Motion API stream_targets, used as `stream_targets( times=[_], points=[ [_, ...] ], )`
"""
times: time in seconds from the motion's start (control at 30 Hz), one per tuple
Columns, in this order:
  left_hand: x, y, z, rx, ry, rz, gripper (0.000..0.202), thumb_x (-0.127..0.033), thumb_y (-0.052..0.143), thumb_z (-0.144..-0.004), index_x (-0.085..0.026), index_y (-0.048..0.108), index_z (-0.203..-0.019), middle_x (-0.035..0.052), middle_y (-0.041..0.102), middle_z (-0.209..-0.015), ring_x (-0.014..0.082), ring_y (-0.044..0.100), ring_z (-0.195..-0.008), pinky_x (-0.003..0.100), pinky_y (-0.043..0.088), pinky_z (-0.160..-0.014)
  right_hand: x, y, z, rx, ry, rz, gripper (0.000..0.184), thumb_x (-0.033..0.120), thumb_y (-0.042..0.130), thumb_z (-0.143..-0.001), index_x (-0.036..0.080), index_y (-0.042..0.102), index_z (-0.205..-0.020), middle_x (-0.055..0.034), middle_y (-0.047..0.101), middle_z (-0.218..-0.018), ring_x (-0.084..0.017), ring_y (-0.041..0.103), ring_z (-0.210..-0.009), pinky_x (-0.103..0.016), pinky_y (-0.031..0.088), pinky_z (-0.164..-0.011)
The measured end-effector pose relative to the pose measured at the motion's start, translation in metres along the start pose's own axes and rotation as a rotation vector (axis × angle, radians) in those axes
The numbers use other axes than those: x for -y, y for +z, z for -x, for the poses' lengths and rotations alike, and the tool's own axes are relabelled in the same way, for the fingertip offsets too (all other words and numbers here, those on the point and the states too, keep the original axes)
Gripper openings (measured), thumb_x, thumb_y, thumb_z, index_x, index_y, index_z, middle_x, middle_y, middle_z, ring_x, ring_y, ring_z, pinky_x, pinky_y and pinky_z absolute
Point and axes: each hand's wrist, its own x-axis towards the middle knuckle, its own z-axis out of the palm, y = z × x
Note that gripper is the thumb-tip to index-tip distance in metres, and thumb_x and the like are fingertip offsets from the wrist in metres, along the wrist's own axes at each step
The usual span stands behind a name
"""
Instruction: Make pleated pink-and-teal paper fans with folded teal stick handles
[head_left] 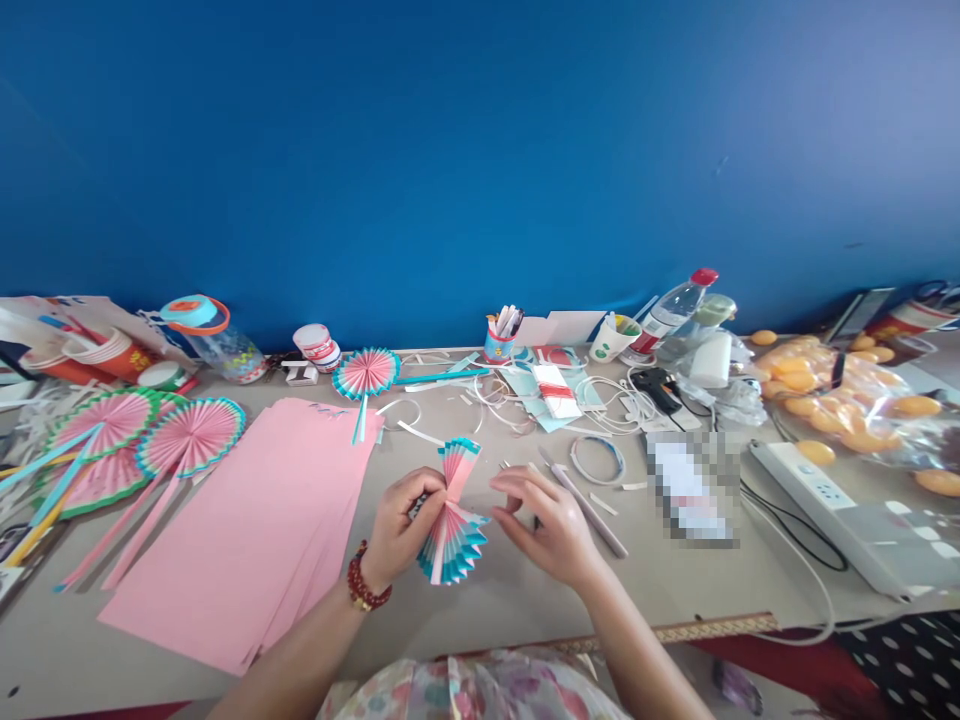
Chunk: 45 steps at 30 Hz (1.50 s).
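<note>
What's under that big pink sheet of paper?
Under the pink sheet, more pink sheets show along its right edge, on the table; whatever they cover is hidden.

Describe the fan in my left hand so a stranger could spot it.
Find the broad pink paper sheets, then the left hand beside them, wearing a red beaded bracelet. It pinches the pleated fan, pink with blue edges. Unlike the round fans nearby, this is spread only partway, like a bow tie.
</note>
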Motion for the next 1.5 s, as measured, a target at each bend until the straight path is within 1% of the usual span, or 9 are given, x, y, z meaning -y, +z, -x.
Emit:
stream_targets(
  times=[0.1,0.27,0.37,0.5,0.73,0.9,1.1,1.3,1.5],
  points=[
    [0.000,-0.001,0.001,0.008,0.051,-0.028,0.024,-0.029,0.046,-0.099,-0.019,0.056,-0.080,0.0037,0.060,-0.079,0.0160,0.056,-0.075,0.028,0.044,-0.070,0.012,0.008,-0.001,-0.022,-0.029,-0.115,0.029,0.016,0.061,-0.090,0.023,0.062,-0.119,-0.0089,0.069,-0.108,-0.017,0.067,-0.081,-0.033,0.056,-0.079],
    [0.000,-0.001,0.003,-0.020,0.115,-0.038,0.017,-0.023,0.048,-0.098,-0.019,0.058,-0.085,0.0036,0.061,-0.083,0.0163,0.059,-0.080,0.028,0.045,-0.073,0.022,0.009,-0.006,-0.065,-0.075,-0.238,0.027,0.013,0.058,-0.089,0.023,0.064,-0.113,-0.0077,0.070,-0.099,-0.017,0.067,-0.077,-0.029,0.056,-0.070],
    [0.000,-0.001,0.003,-0.027,0.130,-0.047,0.016,-0.021,0.049,-0.097,-0.019,0.060,-0.086,0.0039,0.062,-0.085,0.0166,0.060,-0.081,0.028,0.046,-0.074,0.026,0.009,-0.010,-0.064,-0.111,-0.273,0.027,0.012,0.057,-0.088,0.024,0.066,-0.111,-0.0070,0.071,-0.096,-0.017,0.068,-0.082,-0.028,0.056,-0.070],
    [0.000,-0.001,0.004,-0.012,0.138,-0.052,0.018,-0.021,0.049,-0.098,-0.019,0.061,-0.085,0.0052,0.062,-0.085,0.0173,0.060,-0.082,0.029,0.046,-0.074,0.029,0.012,-0.013,-0.065,-0.146,-0.268,0.020,0.016,0.056,-0.091,0.025,0.067,-0.104,-0.0057,0.072,-0.092,-0.017,0.069,-0.083,-0.027,0.055,-0.071],
    [0.000,-0.003,0.006,0.012,0.207,0.018,0.014,-0.019,0.048,-0.098,-0.019,0.059,-0.089,0.0052,0.060,-0.085,0.0174,0.058,-0.082,0.030,0.046,-0.074,0.030,0.013,-0.016,-0.128,-0.067,-0.378,0.013,0.022,0.058,-0.093,0.023,0.069,-0.099,-0.0063,0.071,-0.083,-0.019,0.068,-0.077,-0.031,0.055,-0.067],
    [-0.001,-0.005,0.007,0.032,0.269,0.044,0.013,-0.026,0.048,-0.098,-0.019,0.058,-0.093,0.0060,0.058,-0.086,0.0186,0.056,-0.082,0.031,0.045,-0.073,0.031,0.013,-0.016,-0.159,-0.086,-0.420,0.014,0.022,0.058,-0.094,0.022,0.070,-0.101,-0.0065,0.071,-0.084,-0.020,0.068,-0.079,-0.032,0.055,-0.070],
    [-0.003,-0.005,0.007,0.064,0.297,0.015,0.013,-0.031,0.056,-0.095,-0.018,0.059,-0.094,0.0063,0.058,-0.083,0.0187,0.056,-0.078,0.030,0.045,-0.067,0.033,0.011,-0.017,-0.184,-0.090,-0.409,0.015,0.020,0.059,-0.093,0.024,0.070,-0.102,-0.0049,0.073,-0.084,-0.019,0.068,-0.078,-0.031,0.055,-0.072],
    [-0.010,-0.007,0.006,0.066,0.375,-0.060,0.010,-0.022,0.052,-0.096,-0.018,0.062,-0.098,0.0085,0.063,-0.087,0.0195,0.060,-0.082,0.031,0.050,-0.071,0.033,0.011,-0.014,-0.218,-0.046,-0.335,0.015,0.024,0.057,-0.095,0.024,0.072,-0.098,-0.0041,0.071,-0.077,-0.019,0.066,-0.074,-0.032,0.054,-0.069],
    [-0.012,-0.009,0.006,0.046,0.512,-0.141,0.011,-0.015,0.053,-0.094,-0.016,0.062,-0.099,0.0091,0.064,-0.091,0.0184,0.061,-0.085,0.031,0.052,-0.074,0.032,0.013,-0.015,-0.240,-0.021,-0.351,0.011,0.027,0.061,-0.093,0.023,0.072,-0.094,-0.0052,0.071,-0.078,-0.019,0.066,-0.071,-0.031,0.053,-0.066]
  ],
)
